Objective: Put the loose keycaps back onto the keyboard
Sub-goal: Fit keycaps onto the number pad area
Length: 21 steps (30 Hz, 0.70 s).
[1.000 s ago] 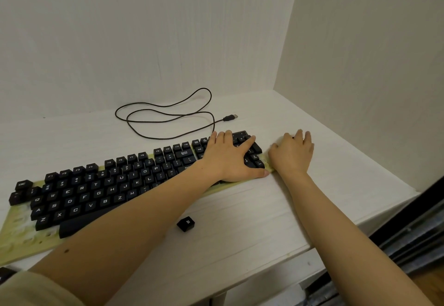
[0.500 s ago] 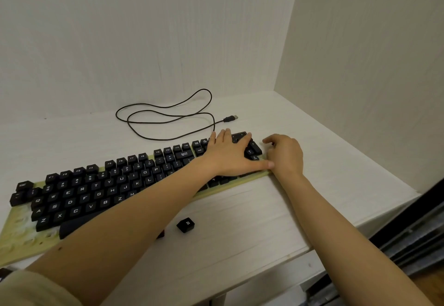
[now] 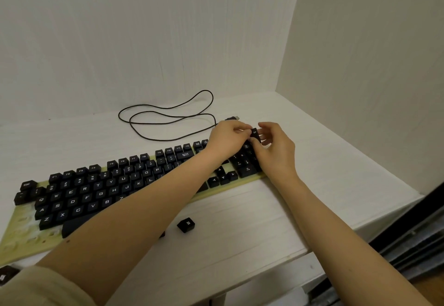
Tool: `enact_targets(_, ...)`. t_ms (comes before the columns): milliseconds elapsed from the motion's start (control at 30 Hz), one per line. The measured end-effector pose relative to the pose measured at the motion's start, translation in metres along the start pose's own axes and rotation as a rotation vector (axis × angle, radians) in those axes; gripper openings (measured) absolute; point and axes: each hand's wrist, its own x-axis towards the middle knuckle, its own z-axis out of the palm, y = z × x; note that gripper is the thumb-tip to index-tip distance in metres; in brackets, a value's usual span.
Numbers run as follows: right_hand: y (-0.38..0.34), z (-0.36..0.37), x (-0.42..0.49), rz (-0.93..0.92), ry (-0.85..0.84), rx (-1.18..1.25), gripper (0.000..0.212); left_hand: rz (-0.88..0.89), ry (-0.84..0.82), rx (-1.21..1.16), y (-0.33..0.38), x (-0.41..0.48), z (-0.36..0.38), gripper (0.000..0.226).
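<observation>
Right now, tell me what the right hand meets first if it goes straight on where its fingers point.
The right hand points left: first the keycap it pinches, then probably the left hand.

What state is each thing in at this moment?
Keyboard: lying flat, front-left slots bare.
Held keycap: unmounted, over keyboard's right end.
Left hand: pinches held keycap.
Right hand: pinches held keycap.
Loose keycap: lying on table.
Cable: looped, unplugged.

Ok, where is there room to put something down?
Bare table right of the keyboard, and behind it left of the cable. Crowded where left hand and right hand hold a keycap; a loose keycap lies in front.
</observation>
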Motion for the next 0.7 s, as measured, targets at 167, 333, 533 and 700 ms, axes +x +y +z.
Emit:
enact_targets(167,-0.001,-0.001,-0.002,-0.023,0.01,-0.046,0.027,0.053,0.002,0.144,-0.001,-0.003,0.004,0.025)
enact_targets(333,0.01,-0.017,0.003,0.391,-0.092,0.191,0.019,0.331,-0.169,0.752,-0.008,-0.022,0.01,0.053)
enact_targets(533,0.013,-0.031,-0.006,0.541,-0.126,0.373,0.014,0.291,-0.291,0.936,-0.02,-0.035,0.02,0.077)
enact_targets(700,0.008,-0.032,-0.013,0.456,-0.121,0.257,0.011,0.307,-0.271,1.021,-0.025,-0.036,0.021,0.088)
